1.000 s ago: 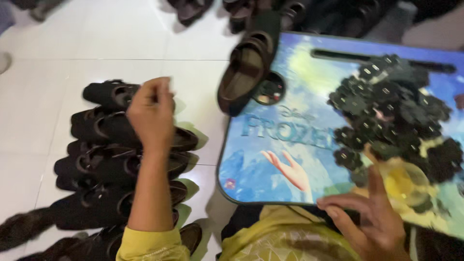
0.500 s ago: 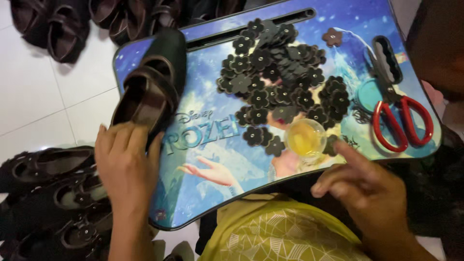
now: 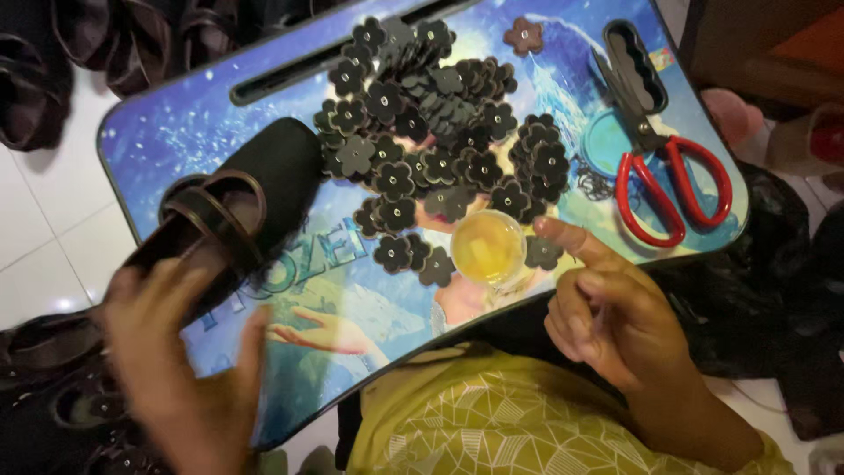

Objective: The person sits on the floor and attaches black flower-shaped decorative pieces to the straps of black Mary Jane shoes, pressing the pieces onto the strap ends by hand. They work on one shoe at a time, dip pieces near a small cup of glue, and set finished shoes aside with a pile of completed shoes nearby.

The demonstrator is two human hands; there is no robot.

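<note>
I saw left hand [image 3: 180, 369] gripping a black shoe [image 3: 237, 207] on the table [image 3: 176, 123] | right hand [image 3: 611, 308] loosely curled, empty, forefinger beside glue cup [image 3: 489, 246] | flower cutouts [image 3: 431, 132] behind it | scissors [image 3: 659, 167] far right

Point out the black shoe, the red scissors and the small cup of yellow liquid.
black shoe [image 3: 264, 176]: head view, on its toe.
red scissors [image 3: 673, 189]: head view, on the handle loops.
cup of yellow liquid [image 3: 488, 246]: head view, on the liquid.
</note>
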